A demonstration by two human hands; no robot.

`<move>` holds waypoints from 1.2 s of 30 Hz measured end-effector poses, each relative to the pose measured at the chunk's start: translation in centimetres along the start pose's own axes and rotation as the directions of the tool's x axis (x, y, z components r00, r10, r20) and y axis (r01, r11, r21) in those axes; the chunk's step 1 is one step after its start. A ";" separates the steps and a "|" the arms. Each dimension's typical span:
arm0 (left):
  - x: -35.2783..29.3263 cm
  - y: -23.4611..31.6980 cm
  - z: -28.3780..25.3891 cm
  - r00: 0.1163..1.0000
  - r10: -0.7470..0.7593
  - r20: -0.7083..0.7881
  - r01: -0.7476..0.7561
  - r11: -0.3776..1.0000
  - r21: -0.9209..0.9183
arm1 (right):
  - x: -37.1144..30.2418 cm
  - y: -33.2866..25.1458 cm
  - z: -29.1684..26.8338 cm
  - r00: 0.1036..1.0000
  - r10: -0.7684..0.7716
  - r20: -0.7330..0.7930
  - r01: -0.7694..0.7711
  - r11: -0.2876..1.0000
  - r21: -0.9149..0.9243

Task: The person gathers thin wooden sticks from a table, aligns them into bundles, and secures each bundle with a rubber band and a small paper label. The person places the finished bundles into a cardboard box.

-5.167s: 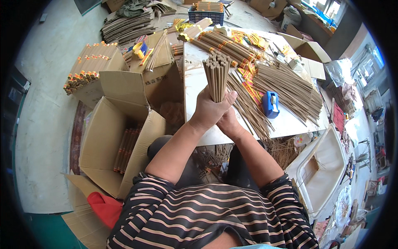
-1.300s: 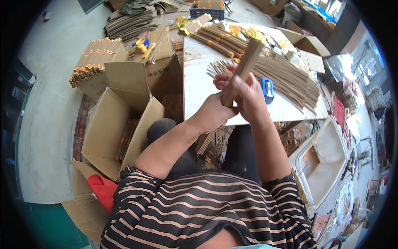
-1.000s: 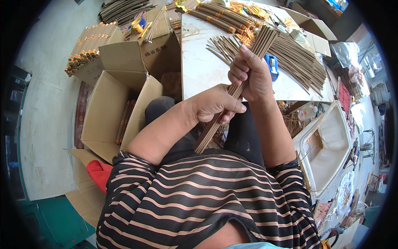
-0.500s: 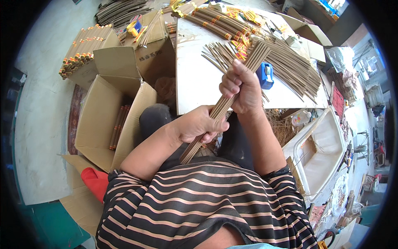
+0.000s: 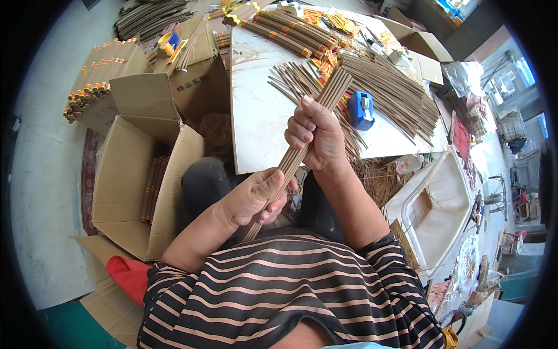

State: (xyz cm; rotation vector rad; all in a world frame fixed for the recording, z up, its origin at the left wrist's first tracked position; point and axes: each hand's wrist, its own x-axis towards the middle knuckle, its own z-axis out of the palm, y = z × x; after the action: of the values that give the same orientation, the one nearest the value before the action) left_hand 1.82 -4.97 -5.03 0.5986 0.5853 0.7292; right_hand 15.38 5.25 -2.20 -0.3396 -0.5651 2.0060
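A bundle of brown incense sticks (image 5: pixel 295 156) slants across my lap, its upper end over the table and its lower end near my shirt. My right hand (image 5: pixel 317 132) is closed round its upper half, thumb up along the sticks. Lower down, my left hand (image 5: pixel 260 196) wraps the same bundle. Beyond my right hand, many loose incense sticks (image 5: pixel 395 93) lie spread on the white table (image 5: pixel 256 139). A blue tape dispenser (image 5: pixel 361 110) stands among them, close to my right hand. Red and yellow paper labels (image 5: pixel 326 63) lie partly under the sticks.
At my left stands an open cardboard box (image 5: pixel 122 198) with several wrapped bundles (image 5: pixel 154 189) inside. Finished bundles (image 5: pixel 279 38) lie at the table's far side, and more are stacked on a carton (image 5: pixel 110 110) at far left. A white plastic tub (image 5: pixel 444 224) sits at right.
My left hand's thumb has lifted and its grip has loosened a little round the bundle. The whole view has shifted, so surroundings sit further left.
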 end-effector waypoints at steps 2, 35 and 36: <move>0.4 -0.5 -0.9 0.999 -0.030 -0.021 0.030 1.000 -0.001 | 0.3 0.1 -0.1 1.000 0.008 -0.022 -0.009 0.999 -0.040; 5.3 2.7 -7.4 0.937 0.027 -0.347 -0.051 0.997 -0.060 | 14.2 -7.8 -18.8 0.916 -0.401 -0.024 -0.277 -0.588 -0.760; 5.4 2.8 -7.5 0.939 0.025 -0.343 -0.052 0.996 -0.069 | 14.3 -8.1 -18.8 0.923 -0.383 0.030 -0.225 -0.603 -0.766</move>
State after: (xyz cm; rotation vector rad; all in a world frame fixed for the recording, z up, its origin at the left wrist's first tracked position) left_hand -1.14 2.86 -9.78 0.4133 0.8652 0.8975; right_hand 23.31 25.75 -14.02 -1.7213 -2.1300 0.1729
